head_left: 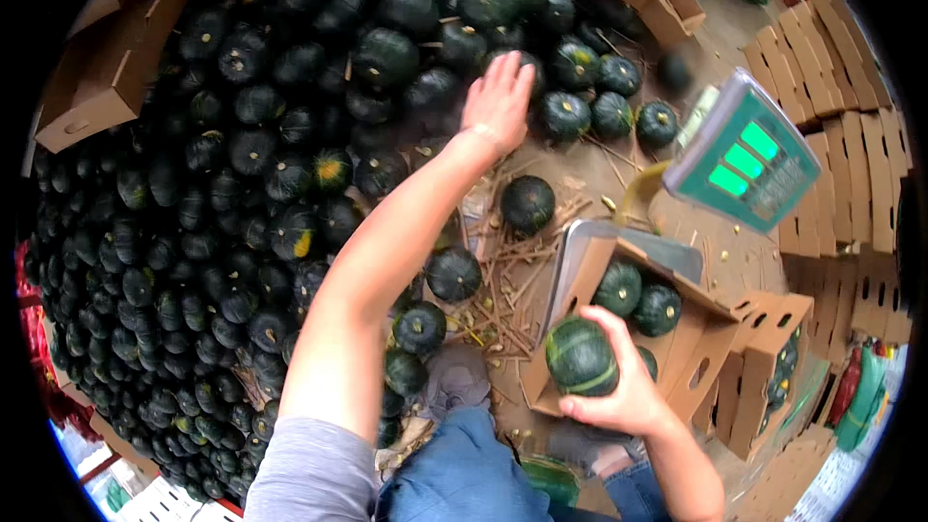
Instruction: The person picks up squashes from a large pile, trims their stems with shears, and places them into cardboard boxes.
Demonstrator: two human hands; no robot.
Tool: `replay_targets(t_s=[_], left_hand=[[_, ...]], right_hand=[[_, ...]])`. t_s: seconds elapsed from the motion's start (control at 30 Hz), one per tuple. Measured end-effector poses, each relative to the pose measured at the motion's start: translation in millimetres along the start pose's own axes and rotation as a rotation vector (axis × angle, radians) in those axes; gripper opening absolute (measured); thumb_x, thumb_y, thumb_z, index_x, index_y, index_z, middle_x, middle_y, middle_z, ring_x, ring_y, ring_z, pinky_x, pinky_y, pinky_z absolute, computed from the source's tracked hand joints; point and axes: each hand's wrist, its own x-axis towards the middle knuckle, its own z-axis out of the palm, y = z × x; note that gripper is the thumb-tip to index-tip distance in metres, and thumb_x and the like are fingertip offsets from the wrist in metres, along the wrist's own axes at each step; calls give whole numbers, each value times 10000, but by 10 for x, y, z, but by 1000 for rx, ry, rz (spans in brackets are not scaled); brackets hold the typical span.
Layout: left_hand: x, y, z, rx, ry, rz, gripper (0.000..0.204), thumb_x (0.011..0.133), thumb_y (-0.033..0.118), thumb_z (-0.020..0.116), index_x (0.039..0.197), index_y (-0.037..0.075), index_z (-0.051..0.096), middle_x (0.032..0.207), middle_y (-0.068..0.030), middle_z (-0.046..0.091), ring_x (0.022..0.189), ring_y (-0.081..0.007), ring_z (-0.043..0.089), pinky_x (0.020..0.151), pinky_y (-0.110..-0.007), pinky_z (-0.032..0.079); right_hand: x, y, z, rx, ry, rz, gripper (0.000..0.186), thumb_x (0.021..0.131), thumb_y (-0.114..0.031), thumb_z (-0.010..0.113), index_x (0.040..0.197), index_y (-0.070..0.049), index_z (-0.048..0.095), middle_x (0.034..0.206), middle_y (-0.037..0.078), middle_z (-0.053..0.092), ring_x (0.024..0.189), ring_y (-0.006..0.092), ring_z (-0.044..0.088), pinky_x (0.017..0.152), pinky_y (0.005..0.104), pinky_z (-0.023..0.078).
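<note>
My right hand (633,387) is wrapped round a dark green, light-striped kabocha squash (582,358), held over a cardboard box (694,348). Inside that box lie more squashes, among them one squash (619,288) at its far end. The box rests on the metal platform (677,256) of a scale. My left hand (501,101) reaches far out to the edge of a big squash heap (251,155), fingers stretched over a dark squash (530,68). Whether the fingertips touch it I cannot tell.
The scale's lit display (744,159) stands beyond the box. A second carton (759,377) holding squashes is at the right. Stacked flat cartons (841,174) rise behind. Open boxes (116,58) flank the heap. Dry stems (507,271) and a loose squash (528,205) lie on the floor.
</note>
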Motion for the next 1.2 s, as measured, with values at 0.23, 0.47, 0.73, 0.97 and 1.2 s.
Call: replay_targets(t_s=[0.23, 0.47, 0.73, 0.97, 1.2], left_hand=[[802, 42, 146, 275, -589, -199, 755, 608, 154, 792, 1263, 126, 417, 1274, -144, 369, 1196, -367, 383, 850, -509, 504], [163, -279, 129, -468, -332, -184, 734, 581, 335, 794, 1166, 36, 464, 1056, -193, 558, 1039, -339, 547, 904, -372, 447], [-984, 521, -931, -900, -486, -227, 553, 898, 446, 531, 1224, 4, 470, 1195, -189, 523, 1155, -298, 504, 987, -375, 380], [-256, -1151, -820, 221, 97, -164, 793, 585, 132, 790, 1292, 137, 431, 1342, -191, 371, 1202, -391, 407, 1011, -449, 389], [240, -1634, -797, 141, -54, 126, 802, 505, 144, 839, 1217, 75, 475, 1246, -172, 455, 1150, -357, 470, 981, -404, 427]], right_hand=[[571, 93, 349, 202, -97, 53, 977, 658, -231, 826, 1407, -57, 223, 1333, 140, 385, 1216, 231, 417, 1022, 357, 343], [934, 291, 962, 301, -220, -24, 820, 740, -124, 752, 1398, -43, 269, 1381, 138, 314, 1238, 294, 399, 975, 419, 424], [1182, -49, 312, 34, 502, -332, 702, 682, -132, 786, 1286, -76, 433, 1173, 87, 507, 1070, 223, 509, 924, 345, 438], [391, -12, -166, 464, 234, 2, 573, 710, -235, 736, 1190, -72, 468, 1070, 54, 534, 999, 153, 513, 893, 311, 427], [-930, 271, -1261, -392, 506, 149, 490, 790, -248, 671, 1177, -45, 449, 1040, 92, 551, 975, 176, 531, 878, 336, 434]])
